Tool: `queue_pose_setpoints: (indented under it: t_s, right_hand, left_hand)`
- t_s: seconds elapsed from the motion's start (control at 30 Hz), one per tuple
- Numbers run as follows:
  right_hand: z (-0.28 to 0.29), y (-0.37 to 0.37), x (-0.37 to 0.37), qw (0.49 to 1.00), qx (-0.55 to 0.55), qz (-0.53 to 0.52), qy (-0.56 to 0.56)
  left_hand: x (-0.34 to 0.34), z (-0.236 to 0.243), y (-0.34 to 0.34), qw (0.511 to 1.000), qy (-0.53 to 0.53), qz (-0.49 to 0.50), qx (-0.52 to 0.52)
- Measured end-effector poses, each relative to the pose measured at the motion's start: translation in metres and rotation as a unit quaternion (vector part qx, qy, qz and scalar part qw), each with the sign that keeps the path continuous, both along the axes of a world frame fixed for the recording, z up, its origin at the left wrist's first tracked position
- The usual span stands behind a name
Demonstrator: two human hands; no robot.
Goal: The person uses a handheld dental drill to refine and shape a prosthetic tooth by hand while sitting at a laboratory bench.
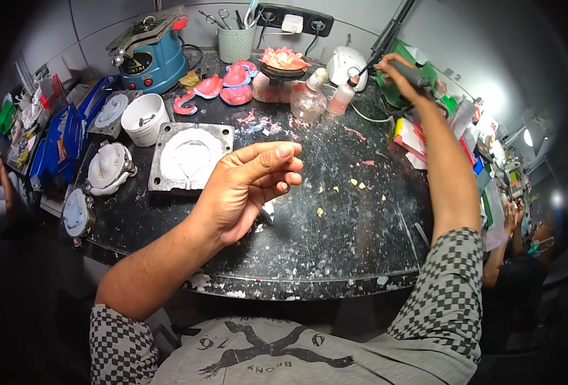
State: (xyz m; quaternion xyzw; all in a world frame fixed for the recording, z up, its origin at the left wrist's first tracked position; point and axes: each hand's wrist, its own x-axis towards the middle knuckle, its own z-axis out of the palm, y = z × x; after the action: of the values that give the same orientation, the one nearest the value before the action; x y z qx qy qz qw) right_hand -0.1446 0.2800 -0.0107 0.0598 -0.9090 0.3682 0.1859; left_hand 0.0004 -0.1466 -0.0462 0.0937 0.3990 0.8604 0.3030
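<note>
My left hand (245, 189) is raised over the bench in the centre, thumb and fingers curled together; whether anything is between them I cannot make out. Just left of it lies a square metal flask (164, 178) filled with white plaster. My right hand (396, 80) reaches to the back right, fingers closed round a dark grey handpiece (411, 74), beside a green container (396, 96) and a bottle of pink liquid (342, 97). Several small ivory pieces (361, 186) are scattered on the dark bench (335, 244) right of my left hand.
A blue machine (153, 61), white tub (144, 120) and round flasks (107, 169) stand left. Behind are pink-and-blue wax pieces (235, 93), a glass burner (308, 102) and a tool cup (235, 45). Blue trays (65, 135) line the far left. Co-workers (521, 256) are at both sides.
</note>
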Motion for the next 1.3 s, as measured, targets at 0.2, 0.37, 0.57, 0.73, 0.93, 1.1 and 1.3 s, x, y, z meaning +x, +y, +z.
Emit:
queue_pose_setpoints:
  t_s: [0.2, 0.37, 0.57, 0.73, 0.93, 1.1, 1.3]
  right_hand:
    - [-0.043, -0.015, -0.034, 0.991, 0.044, 0.102, 0.073]
    - [-0.035, -0.012, -0.027, 0.996, 0.071, 0.049, 0.034]
    - [-0.044, -0.019, -0.037, 0.995, -0.036, 0.082, 0.053]
    - [-0.040, -0.011, -0.014, 0.998, -0.040, 0.037, 0.014]
    - [-0.036, -0.001, 0.008, 0.979, -0.189, -0.062, 0.051]
    - [-0.001, -0.033, 0.055, 0.918, -0.331, -0.126, 0.176]
    - [0.034, -0.166, 0.146, 0.879, -0.327, -0.002, 0.346]
  left_hand:
    - [-0.013, 0.000, -0.004, 0.999, -0.007, 0.034, 0.014]
    - [-0.018, 0.000, -0.005, 0.999, -0.003, 0.047, 0.026]
    - [-0.019, -0.003, -0.006, 0.998, -0.020, 0.034, 0.039]
    - [-0.014, 0.000, -0.006, 0.997, -0.018, 0.010, 0.073]
    - [-0.017, -0.007, -0.003, 0.996, -0.002, 0.023, 0.083]
    - [-0.016, -0.007, 0.002, 0.996, 0.009, 0.024, 0.081]
    - [-0.011, -0.001, -0.003, 0.996, 0.031, 0.030, 0.075]
